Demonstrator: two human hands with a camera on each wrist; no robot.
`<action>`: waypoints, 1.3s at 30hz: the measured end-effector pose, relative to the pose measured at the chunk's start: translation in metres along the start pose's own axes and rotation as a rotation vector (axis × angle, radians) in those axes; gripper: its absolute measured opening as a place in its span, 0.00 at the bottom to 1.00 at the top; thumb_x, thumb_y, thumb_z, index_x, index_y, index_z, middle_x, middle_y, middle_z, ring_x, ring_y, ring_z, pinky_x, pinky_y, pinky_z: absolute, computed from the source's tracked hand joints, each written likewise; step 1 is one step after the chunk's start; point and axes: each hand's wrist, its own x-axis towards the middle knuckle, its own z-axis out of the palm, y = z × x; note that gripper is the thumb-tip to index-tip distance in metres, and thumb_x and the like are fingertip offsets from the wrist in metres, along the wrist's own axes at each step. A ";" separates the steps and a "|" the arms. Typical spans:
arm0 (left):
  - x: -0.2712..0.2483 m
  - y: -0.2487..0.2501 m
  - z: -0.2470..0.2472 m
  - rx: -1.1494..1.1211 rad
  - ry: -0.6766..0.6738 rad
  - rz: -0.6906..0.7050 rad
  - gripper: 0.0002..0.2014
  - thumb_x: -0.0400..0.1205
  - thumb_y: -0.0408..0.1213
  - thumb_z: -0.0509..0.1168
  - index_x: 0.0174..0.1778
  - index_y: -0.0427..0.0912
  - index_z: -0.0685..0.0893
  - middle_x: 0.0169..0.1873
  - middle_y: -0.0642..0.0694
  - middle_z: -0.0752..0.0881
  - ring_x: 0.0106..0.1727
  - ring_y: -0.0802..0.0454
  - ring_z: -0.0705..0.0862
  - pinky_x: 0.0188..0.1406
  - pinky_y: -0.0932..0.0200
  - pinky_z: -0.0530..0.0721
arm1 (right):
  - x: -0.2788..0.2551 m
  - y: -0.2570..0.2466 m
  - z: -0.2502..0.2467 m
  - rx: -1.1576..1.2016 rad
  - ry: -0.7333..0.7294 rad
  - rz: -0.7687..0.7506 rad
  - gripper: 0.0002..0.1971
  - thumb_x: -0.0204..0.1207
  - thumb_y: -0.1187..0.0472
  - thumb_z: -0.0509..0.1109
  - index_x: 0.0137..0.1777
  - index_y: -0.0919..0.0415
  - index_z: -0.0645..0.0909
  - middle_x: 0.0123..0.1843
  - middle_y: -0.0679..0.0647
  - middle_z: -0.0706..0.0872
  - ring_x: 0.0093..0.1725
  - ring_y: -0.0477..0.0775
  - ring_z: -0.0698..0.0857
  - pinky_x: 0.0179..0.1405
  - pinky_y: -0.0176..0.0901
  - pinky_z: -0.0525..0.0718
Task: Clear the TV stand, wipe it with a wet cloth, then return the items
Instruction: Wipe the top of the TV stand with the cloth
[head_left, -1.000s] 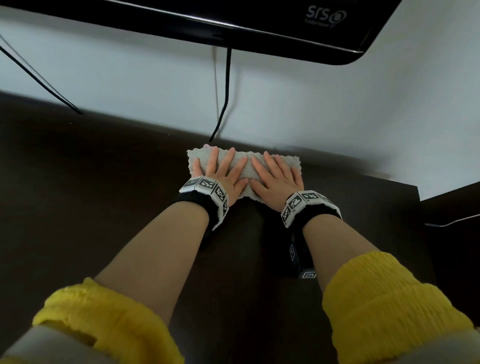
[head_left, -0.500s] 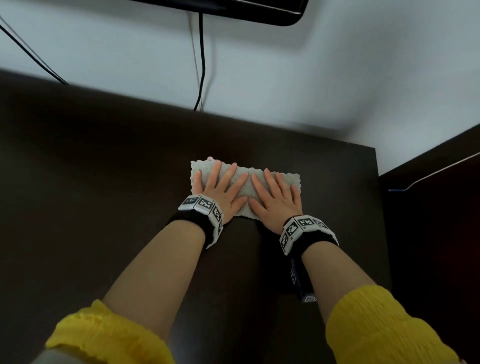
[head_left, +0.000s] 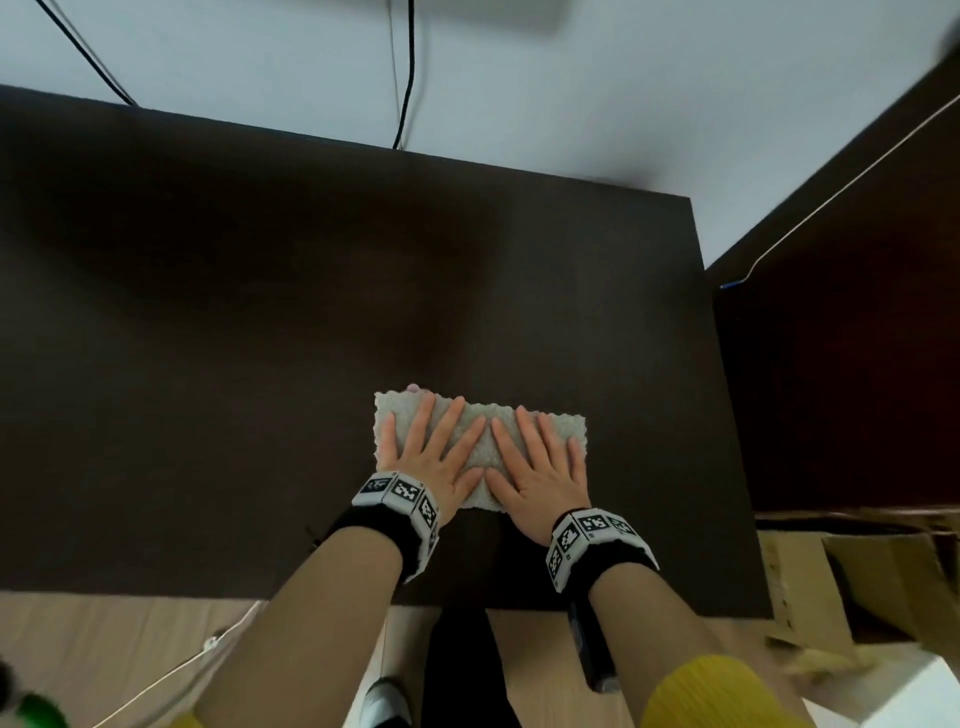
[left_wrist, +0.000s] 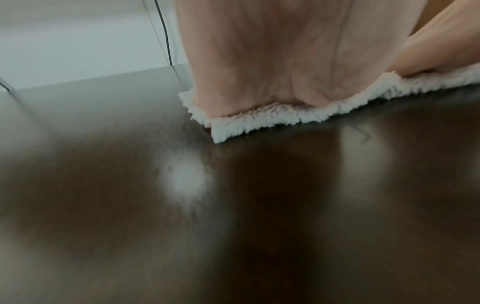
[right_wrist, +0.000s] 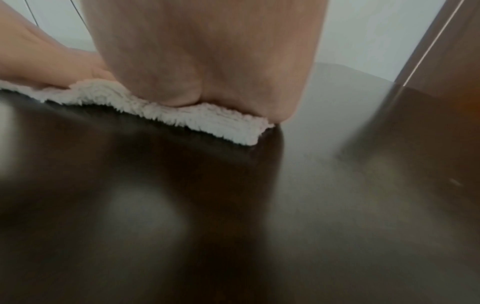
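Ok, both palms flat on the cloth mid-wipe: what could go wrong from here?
1. The cloth sits near the front edge of the TV stand; another pull toward the body could carry it off the edge.
2. The left hand and right hand only press, not grip, so the cloth may bunch or slip.
3. Wiping near the wall could snag the black cable.

Cloth (head_left: 480, 452) middle hidden under palms — wrist views blurred near lens.
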 end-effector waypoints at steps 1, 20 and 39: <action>-0.012 0.005 0.009 -0.015 -0.019 -0.009 0.30 0.85 0.59 0.35 0.79 0.59 0.29 0.80 0.53 0.28 0.80 0.43 0.25 0.76 0.31 0.31 | -0.011 -0.002 0.008 -0.004 -0.011 0.007 0.30 0.84 0.39 0.43 0.80 0.36 0.31 0.83 0.42 0.27 0.79 0.44 0.26 0.77 0.54 0.28; -0.060 0.064 0.055 -0.129 -0.013 0.125 0.31 0.86 0.56 0.44 0.82 0.59 0.37 0.72 0.55 0.23 0.76 0.50 0.22 0.72 0.33 0.22 | -0.100 0.026 0.054 0.069 -0.061 0.069 0.27 0.85 0.43 0.41 0.72 0.33 0.24 0.74 0.35 0.21 0.75 0.40 0.23 0.76 0.50 0.26; 0.108 0.107 -0.052 -0.099 0.071 -0.005 0.27 0.87 0.53 0.35 0.80 0.57 0.31 0.81 0.56 0.29 0.80 0.46 0.26 0.74 0.36 0.26 | 0.051 0.118 -0.068 0.033 0.026 0.070 0.25 0.85 0.43 0.39 0.71 0.33 0.25 0.77 0.34 0.24 0.80 0.43 0.28 0.79 0.51 0.30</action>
